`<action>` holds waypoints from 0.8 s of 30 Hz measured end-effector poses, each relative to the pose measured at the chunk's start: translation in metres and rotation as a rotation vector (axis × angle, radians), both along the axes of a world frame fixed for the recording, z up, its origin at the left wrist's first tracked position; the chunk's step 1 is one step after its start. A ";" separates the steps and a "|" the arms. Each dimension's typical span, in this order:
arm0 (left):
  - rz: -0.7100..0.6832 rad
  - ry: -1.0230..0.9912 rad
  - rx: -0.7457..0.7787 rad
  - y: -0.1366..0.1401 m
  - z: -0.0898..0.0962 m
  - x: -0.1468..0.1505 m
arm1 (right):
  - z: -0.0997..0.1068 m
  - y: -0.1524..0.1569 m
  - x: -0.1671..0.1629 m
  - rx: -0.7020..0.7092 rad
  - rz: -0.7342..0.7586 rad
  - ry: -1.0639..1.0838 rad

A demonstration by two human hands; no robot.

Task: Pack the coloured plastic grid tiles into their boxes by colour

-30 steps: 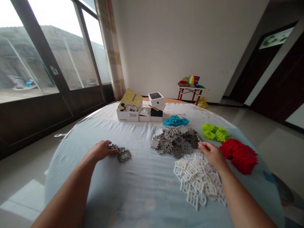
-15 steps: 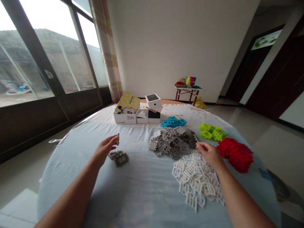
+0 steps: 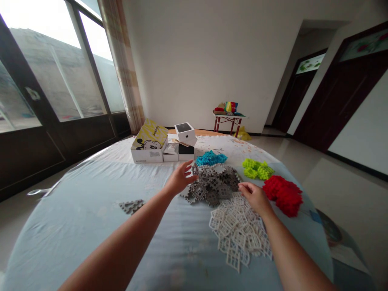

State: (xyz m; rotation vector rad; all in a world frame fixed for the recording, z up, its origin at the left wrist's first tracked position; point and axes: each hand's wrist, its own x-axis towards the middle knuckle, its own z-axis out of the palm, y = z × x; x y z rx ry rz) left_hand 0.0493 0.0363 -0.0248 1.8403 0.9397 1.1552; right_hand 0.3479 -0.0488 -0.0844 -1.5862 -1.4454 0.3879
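Observation:
My left hand (image 3: 181, 178) reaches the left edge of a heap of grey interlocking plastic building pieces (image 3: 212, 184). Its fingers are apart, and I see nothing held in it. At the heap's right edge, my right hand (image 3: 254, 196) has thumb and fingers pinched together; whether a piece is between them I cannot make out. Below that hand lies a spread pile of white window- and fence-shaped plastic pieces (image 3: 239, 230). A smaller group of grey pieces (image 3: 131, 206) lies on the left, partly hidden by my left forearm.
The round table wears a pale blue cloth (image 3: 75, 210). Blue pieces (image 3: 211, 158), lime-green pieces (image 3: 257, 169) and red pieces (image 3: 283, 195) form separate piles. A yellow-lidded box (image 3: 148, 143) and a white phone box (image 3: 185, 133) stand behind. A small side table (image 3: 228, 116) is by the wall.
My left hand has moved right, from above the small grey group to the big grey heap, and the grey piece it held is gone from it. The view has turned right.

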 end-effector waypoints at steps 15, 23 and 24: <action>0.371 0.491 0.135 -0.029 0.005 -0.128 | -0.003 0.001 0.002 0.001 -0.021 0.012; 0.338 0.773 0.044 -0.046 -0.003 -0.190 | -0.009 0.001 0.007 -0.008 -0.026 -0.012; 0.328 0.801 0.030 -0.047 -0.003 -0.194 | -0.009 0.001 0.007 -0.014 -0.027 -0.010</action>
